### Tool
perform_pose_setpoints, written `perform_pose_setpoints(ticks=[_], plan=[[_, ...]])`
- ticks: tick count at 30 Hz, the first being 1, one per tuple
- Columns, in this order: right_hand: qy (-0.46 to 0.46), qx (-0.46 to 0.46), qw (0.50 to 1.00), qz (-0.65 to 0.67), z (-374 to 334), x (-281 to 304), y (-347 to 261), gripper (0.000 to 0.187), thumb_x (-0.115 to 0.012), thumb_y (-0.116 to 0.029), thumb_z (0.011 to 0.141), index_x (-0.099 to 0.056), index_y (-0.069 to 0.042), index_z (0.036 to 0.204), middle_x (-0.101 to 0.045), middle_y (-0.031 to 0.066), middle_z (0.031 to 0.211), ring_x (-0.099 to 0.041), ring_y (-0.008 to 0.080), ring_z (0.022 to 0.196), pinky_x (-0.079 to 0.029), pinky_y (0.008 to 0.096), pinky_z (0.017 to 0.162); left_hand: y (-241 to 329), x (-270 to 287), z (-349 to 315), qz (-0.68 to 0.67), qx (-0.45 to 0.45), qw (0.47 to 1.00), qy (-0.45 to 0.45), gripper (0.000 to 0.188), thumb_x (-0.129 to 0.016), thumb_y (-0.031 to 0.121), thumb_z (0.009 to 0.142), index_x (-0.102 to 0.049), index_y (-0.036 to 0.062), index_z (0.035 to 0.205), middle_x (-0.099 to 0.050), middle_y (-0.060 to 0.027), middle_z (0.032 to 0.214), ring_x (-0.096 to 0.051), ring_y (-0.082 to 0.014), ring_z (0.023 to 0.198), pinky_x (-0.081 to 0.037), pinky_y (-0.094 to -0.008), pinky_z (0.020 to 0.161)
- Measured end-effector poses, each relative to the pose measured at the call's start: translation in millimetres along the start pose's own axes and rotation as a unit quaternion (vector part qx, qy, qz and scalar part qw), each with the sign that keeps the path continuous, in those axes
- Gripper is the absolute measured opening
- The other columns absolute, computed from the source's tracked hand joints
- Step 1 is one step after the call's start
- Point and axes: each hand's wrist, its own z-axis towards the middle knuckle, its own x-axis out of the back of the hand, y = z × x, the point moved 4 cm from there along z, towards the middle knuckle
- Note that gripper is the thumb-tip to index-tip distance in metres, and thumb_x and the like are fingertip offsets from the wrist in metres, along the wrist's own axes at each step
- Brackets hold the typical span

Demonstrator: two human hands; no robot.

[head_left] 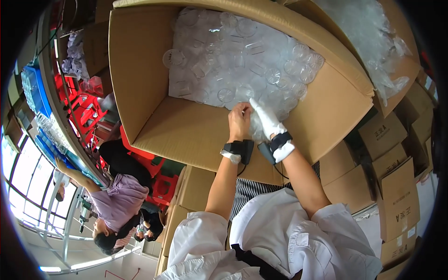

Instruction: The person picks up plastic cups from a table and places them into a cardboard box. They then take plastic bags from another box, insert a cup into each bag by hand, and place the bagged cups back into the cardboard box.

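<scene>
A large open cardboard box (196,123) stands in front of me, holding many clear plastic cups (226,95) heaped on a pale translucent liner. My left hand (239,122), bare with a black strap at the wrist, reaches over the near wall. Its fingers are curled closed, and what they pinch is hidden. Beside it, my right hand (267,116) wears a white glove and a similar strap. A gloved finger stretches out toward the left fingertips; the other fingers are partly hidden. Clear plastic (255,128) shows between both hands, its shape hard to make out.
Crumpled clear plastic film (373,46) lies at the far right. Several cardboard cartons (396,200) are stacked on the right. To the left, a co-worker in a mauve top (123,200) reaches to a bench with blue trays (39,93), near red stools (165,186).
</scene>
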Motion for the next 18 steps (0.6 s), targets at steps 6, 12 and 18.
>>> perform_pose_setpoints(ticks=[6,12,18], plan=[[-0.036,-0.009,0.998,-0.055,28,17,10,0.020,-0.058,-0.024,0.082,-0.060,-0.005,0.078,-0.057,-0.0004,0.070,-0.049,0.0093,0.060,-0.041,0.0270,0.056,-18,-1,-8,-0.146,0.137,0.980,-0.011,0.016,-0.058,0.012,0.080,-0.059,-0.0017,0.088,-0.062,-0.0082,0.076,-0.056,-0.0152,0.065,-0.046,-0.0294,0.060],[-0.062,0.093,0.980,-0.166,21,7,29,0.012,-0.057,-0.017,0.080,-0.060,-0.006,0.075,-0.054,0.0029,0.060,-0.051,0.0100,0.058,-0.040,0.0277,0.051,-26,-32,3,-0.454,0.410,0.781,-0.127,0.029,-0.057,0.023,0.083,-0.057,-0.0037,0.095,-0.062,-0.0108,0.086,-0.058,-0.0180,0.072,-0.048,-0.0307,0.062],[-0.021,0.394,0.614,-0.684,-60,6,-21,0.008,-0.061,-0.015,0.069,-0.058,-0.008,0.071,-0.052,0.0037,0.059,-0.055,0.0189,0.055,-0.046,0.0330,0.051,-33,-17,45,-0.354,0.362,0.860,-0.070,0.034,-0.054,0.025,0.084,-0.056,-0.0046,0.100,-0.063,-0.0129,0.092,-0.059,-0.0195,0.082,-0.048,-0.0318,0.066]])
